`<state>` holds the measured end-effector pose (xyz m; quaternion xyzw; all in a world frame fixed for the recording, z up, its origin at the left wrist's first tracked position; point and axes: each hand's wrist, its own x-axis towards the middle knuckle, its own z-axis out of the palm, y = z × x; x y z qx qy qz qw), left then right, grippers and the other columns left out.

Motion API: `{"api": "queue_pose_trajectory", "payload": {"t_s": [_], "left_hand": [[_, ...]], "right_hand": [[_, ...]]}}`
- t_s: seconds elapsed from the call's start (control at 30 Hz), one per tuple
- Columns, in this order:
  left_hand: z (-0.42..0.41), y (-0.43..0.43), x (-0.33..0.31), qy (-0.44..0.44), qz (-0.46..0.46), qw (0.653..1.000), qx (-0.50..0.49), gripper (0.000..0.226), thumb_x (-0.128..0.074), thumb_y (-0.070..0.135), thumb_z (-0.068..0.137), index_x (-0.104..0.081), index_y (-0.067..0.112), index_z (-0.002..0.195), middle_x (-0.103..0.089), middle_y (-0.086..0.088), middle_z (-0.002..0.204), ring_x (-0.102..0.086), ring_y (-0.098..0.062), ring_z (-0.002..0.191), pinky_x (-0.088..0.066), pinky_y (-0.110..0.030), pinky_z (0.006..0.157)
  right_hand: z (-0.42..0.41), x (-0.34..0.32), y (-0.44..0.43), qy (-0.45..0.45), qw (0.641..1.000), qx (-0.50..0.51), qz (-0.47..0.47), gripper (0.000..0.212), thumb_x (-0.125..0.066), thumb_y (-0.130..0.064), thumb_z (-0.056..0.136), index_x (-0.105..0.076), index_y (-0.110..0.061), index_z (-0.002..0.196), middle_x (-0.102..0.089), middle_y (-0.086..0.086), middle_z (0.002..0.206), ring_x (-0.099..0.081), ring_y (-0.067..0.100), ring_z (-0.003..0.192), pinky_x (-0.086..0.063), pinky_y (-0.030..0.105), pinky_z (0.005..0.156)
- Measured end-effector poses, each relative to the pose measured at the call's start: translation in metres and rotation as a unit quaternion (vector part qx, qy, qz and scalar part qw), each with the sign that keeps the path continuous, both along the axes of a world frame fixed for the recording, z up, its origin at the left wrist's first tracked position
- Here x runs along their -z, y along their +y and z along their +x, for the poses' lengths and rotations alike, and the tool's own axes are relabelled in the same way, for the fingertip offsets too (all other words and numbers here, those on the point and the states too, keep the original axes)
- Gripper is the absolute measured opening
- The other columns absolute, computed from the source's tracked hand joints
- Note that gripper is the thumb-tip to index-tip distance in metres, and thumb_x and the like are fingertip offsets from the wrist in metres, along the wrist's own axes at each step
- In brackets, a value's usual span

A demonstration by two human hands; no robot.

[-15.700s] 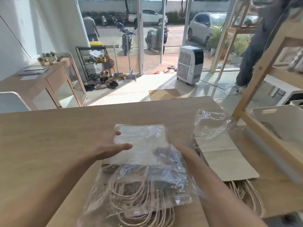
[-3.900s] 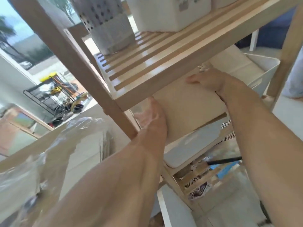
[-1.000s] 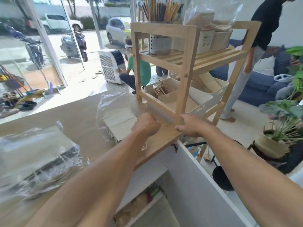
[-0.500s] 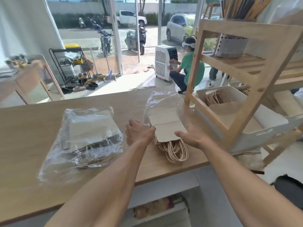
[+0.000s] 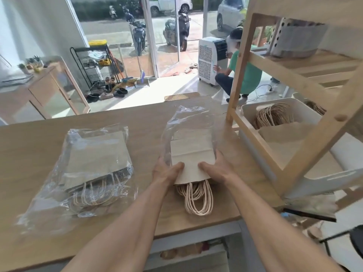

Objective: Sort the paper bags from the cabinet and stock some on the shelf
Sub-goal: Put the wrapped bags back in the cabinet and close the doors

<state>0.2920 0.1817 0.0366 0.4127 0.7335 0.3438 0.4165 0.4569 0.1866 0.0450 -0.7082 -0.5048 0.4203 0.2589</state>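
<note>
Hands are gripping the stack of paper bags (image 5: 191, 154) at frame centre: left hand (image 5: 167, 171) and right hand (image 5: 215, 169) are pinching its near sides, half inside clear plastic wrap (image 5: 188, 118), on the table (image 5: 39, 154).

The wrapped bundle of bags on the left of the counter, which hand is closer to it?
Left. The left hand grips the other stack's near-left edge, beside the wrapped bundle; the right hand holds the stack's far side.
</note>
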Motion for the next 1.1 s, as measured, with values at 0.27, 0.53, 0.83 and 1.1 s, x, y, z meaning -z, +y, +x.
{"api": "queue_pose_trajectory", "payload": {"t_s": [0.27,0.53,0.83,1.1], "left_hand": [[0.008,-0.012,-0.001,0.049,0.009,0.998,-0.029,0.038,-0.072,0.033,0.085,-0.068,0.019,0.12,-0.074,-0.006,0.114,-0.066,-0.027,0.111,-0.049,-0.032,0.096],[-0.013,-0.05,-0.004,0.03,0.017,0.999,-0.003,0.041,-0.07,0.035,0.088,-0.065,0.023,0.127,-0.07,-0.008,0.124,-0.063,-0.03,0.117,-0.047,-0.031,0.1],[-0.055,-0.132,-0.012,0.006,0.039,0.996,0.077,0.041,-0.068,0.037,0.087,-0.065,0.022,0.125,-0.072,-0.007,0.12,-0.064,-0.029,0.115,-0.048,-0.033,0.101],[-0.06,-0.198,-0.025,-0.007,0.051,0.99,0.128,0.045,-0.066,0.035,0.089,-0.062,0.023,0.132,-0.068,-0.01,0.126,-0.059,-0.029,0.12,-0.043,-0.028,0.097]], "right_hand": [[-0.012,0.011,-0.017,-0.014,0.998,0.05,0.04,0.07,-0.066,-0.048,0.077,-0.037,-0.025,0.136,-0.061,0.001,0.127,-0.056,0.029,0.116,-0.042,0.035,0.098],[-0.039,0.002,-0.068,-0.034,0.991,0.114,0.054,0.076,-0.065,-0.051,0.077,-0.033,-0.023,0.14,-0.058,0.006,0.13,-0.054,0.032,0.118,-0.042,0.037,0.099],[-0.083,-0.005,-0.171,-0.035,0.975,0.196,0.096,0.078,-0.066,-0.048,0.078,-0.031,-0.02,0.142,-0.055,0.01,0.134,-0.051,0.032,0.121,-0.042,0.038,0.101],[-0.094,-0.009,-0.249,-0.031,0.958,0.261,0.116,0.057,-0.061,-0.038,0.081,-0.041,-0.02,0.131,-0.061,0.009,0.123,-0.055,0.033,0.115,-0.042,0.036,0.093]]}}
